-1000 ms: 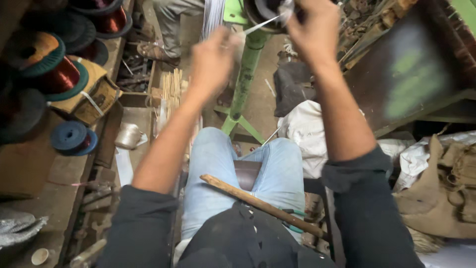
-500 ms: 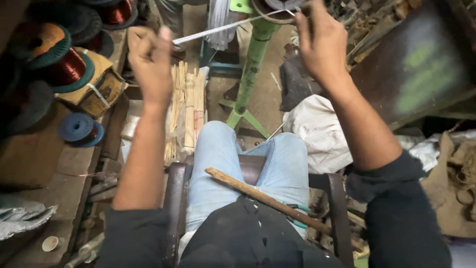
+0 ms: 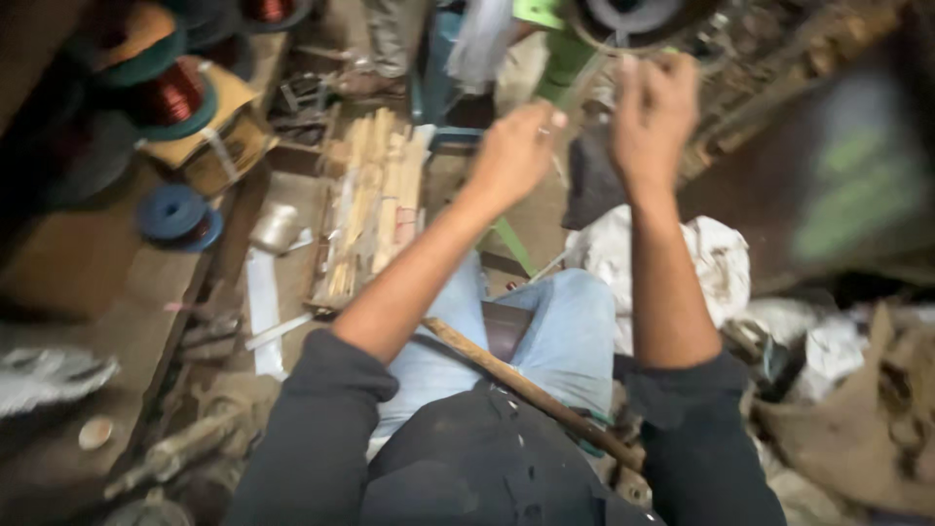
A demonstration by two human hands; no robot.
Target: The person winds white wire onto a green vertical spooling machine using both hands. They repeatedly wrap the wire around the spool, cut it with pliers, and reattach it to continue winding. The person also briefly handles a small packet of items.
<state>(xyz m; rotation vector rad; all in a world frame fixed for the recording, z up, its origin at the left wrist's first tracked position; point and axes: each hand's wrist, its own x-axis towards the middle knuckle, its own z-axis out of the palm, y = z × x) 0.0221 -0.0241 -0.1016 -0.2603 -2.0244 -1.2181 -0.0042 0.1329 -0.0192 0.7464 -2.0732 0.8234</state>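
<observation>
Arms raised together toward round grey drum (image 3: 638, 15) on green stand (image 3: 565, 58), close enough to work it. Stick (image 3: 526, 390) across lap, parked within reach. Right hand (image 3: 654, 117) at drum's rim, fingers curled. Left hand (image 3: 514, 151) pinched shut; held thing blurred, cannot tell.

1. Two hands up top: left hand (image 3: 513, 156), right hand (image 3: 654, 112).
2. Two copper wire spools (image 3: 175, 95) clearly visible, more cut off at the edge.
3. One blue spool (image 3: 178, 215).
4. One wooden stick (image 3: 531, 392) across the lap.
5. One bundle of wooden strips (image 3: 372, 209).
</observation>
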